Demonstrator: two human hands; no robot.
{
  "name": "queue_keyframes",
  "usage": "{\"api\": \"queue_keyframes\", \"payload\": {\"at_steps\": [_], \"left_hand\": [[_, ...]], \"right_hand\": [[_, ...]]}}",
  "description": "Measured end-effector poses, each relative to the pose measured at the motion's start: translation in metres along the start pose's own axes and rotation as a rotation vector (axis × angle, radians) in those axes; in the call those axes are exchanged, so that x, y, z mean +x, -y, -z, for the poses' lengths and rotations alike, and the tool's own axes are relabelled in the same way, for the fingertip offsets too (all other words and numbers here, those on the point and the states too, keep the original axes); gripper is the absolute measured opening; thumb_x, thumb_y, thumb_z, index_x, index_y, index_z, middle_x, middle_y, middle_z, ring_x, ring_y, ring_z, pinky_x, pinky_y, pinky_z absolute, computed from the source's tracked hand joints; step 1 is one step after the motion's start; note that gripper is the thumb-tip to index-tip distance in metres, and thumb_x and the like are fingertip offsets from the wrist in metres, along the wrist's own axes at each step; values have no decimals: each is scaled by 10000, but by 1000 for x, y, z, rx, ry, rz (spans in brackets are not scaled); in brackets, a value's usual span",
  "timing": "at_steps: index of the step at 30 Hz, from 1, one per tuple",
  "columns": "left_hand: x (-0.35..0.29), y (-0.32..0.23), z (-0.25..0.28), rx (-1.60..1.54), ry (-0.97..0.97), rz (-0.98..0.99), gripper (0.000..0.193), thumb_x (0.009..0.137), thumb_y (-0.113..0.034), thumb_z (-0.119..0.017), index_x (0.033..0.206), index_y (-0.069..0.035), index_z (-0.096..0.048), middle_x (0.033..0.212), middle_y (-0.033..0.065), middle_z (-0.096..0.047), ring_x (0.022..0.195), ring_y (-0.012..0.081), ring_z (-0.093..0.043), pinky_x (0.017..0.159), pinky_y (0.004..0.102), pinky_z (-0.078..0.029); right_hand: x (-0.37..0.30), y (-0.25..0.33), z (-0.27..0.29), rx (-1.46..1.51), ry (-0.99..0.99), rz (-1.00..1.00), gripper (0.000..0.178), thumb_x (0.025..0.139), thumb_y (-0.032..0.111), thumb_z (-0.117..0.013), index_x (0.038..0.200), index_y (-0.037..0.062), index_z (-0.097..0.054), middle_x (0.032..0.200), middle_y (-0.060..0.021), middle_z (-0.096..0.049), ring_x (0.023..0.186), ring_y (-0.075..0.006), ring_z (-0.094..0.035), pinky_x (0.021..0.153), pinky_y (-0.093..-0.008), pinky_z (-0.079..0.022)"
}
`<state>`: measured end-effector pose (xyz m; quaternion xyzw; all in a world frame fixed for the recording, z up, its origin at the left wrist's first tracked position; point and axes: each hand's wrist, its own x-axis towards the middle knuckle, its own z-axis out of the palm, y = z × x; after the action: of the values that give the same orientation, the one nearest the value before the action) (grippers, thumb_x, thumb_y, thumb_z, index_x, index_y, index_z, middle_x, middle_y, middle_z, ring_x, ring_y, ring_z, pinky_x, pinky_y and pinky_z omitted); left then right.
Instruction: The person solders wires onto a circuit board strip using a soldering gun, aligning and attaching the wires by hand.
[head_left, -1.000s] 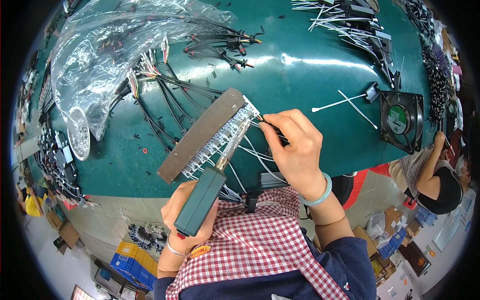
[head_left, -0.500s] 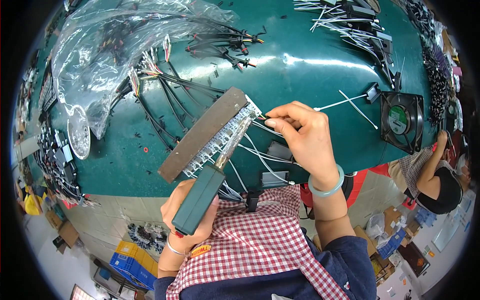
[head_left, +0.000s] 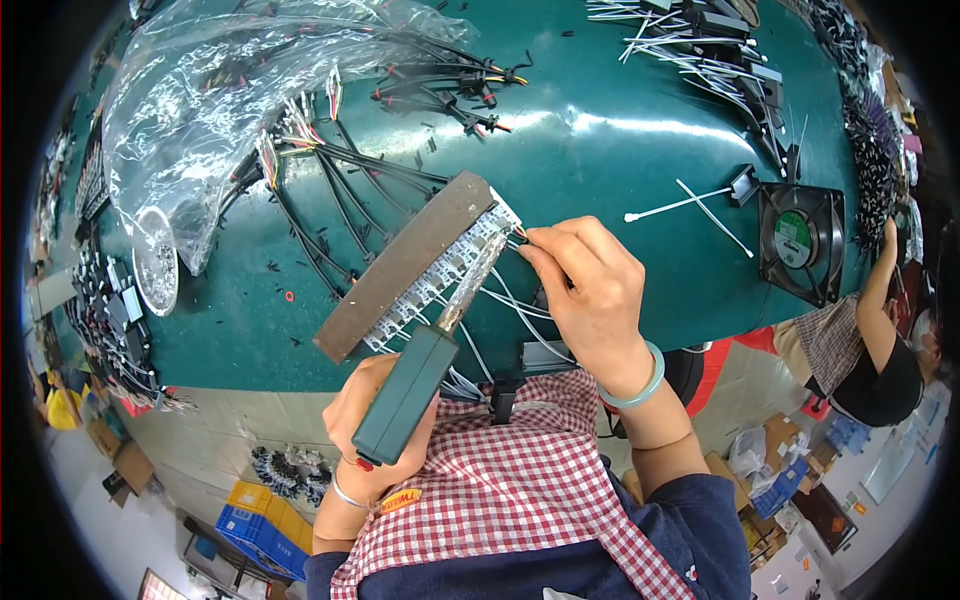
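Observation:
My left hand (head_left: 346, 418) is wrapped around the dark green handle of a soldering iron (head_left: 408, 394). Its worn metal barrel slants up to the far right end of a row of small white circuit boards (head_left: 440, 276). A long brown bar (head_left: 400, 270) runs along the back of that row. With thumb and forefinger closed, my right hand (head_left: 595, 290) pinches thin coloured wires (head_left: 519, 236) against the end board, close to the iron's tip. The exact contact at the tip is too small to make out. White cables (head_left: 515, 305) trail from the boards toward me.
Black cables with stripped ends (head_left: 345, 165) lie behind the bar, beside a clear plastic bag (head_left: 160, 120). A plastic cup (head_left: 156, 270) is at left. A black fan (head_left: 800, 245) stands right, near loose white cable ties (head_left: 715, 218). Another person (head_left: 870, 350) sits at far right.
My right hand has shifted slightly left and nearer the end board, turning more knuckles upward. The soldering iron's handle has moved a little to the right.

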<state>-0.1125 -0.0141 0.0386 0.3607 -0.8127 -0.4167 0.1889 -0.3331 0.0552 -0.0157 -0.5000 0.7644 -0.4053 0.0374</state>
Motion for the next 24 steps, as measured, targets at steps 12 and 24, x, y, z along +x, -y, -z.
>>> {"api": "queue_keyframes", "payload": {"at_steps": [12,24], "left_hand": [[-2,5,-4,6,15,-37,268,671,33,-751,912,50,-636,873,163,-669,782,282,-693,721,326,-549],[-2,4,-3,34,14,-59,268,654,16,-754,892,47,-634,851,155,-659,725,281,-679,666,316,-542]], "right_hand": [[1,0,-1,-38,-15,63,187,722,-7,-771,880,14,-672,762,-71,-563,652,-219,-599,539,-325,-476],[0,0,-1,-65,-14,87,199,719,-7,-767,889,16,-666,771,-69,-556,654,-212,-591,531,-323,-468]]}}
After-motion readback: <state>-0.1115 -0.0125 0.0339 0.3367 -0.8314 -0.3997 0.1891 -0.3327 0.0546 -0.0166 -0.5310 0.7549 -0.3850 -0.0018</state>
